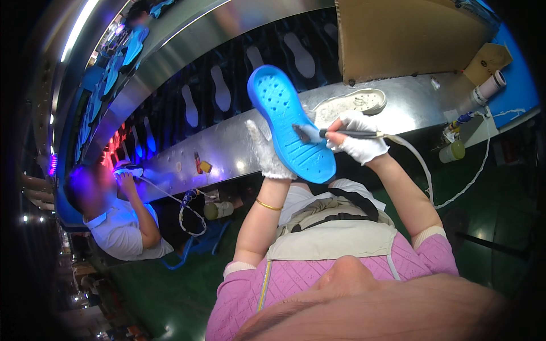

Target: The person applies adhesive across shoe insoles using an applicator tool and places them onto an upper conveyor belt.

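Observation:
My left hand (264,152), in a white glove, grips a bright blue shoe sole (284,116) from its left side and underneath. The sole is tilted up toward me, with its ribbed and dimpled face showing; the fingers behind it are hidden. My right hand (361,139), in a white glove with bare fingertips, pinches the dark handle of a brush (310,134). Its bristles touch the sole's middle, over the grooves. A pale hose (418,156) runs from the handle's end. Just beyond my right hand, an off-white sole (350,108) lies on the metal ledge (409,108).
Behind the ledge, a dark conveyor (205,74) carries several grey sole-shaped pieces (220,90). A cardboard sheet (398,42) stands at the back right. Bottle-like canisters (452,152) hang below the ledge. At left, a seated co-worker (128,221) handles a shoe part.

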Tool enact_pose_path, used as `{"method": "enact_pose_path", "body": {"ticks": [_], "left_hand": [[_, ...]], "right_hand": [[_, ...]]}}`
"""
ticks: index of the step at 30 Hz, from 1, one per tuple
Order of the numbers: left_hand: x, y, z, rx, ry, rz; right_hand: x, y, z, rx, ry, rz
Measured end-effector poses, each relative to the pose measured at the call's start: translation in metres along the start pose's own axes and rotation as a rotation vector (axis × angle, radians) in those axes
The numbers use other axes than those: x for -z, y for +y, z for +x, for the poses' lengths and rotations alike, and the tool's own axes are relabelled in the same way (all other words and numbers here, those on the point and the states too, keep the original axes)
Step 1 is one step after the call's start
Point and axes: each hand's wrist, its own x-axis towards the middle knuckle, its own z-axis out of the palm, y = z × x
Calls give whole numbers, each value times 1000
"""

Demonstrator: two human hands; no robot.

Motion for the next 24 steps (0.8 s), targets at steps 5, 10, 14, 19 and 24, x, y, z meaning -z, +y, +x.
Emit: {"method": "enact_pose_path", "body": {"ticks": [5,10,14,19,24], "left_hand": [[4,-10,2,50,-8,-146],[17,1,11,-176,9,229],[-4,-3,14,-253,-62,253],[-1,11,19,-196,-167,160],[-6,16,18,-213,-154,135]], "right_hand": [[-16,16,-9,269,70,101],[-29,6,-14,-169,-71,238],[-32,20,-16,193,48,61],[-47,14,-17,-181,-131,311],[-32,7,-8,-104,35,275]]}}
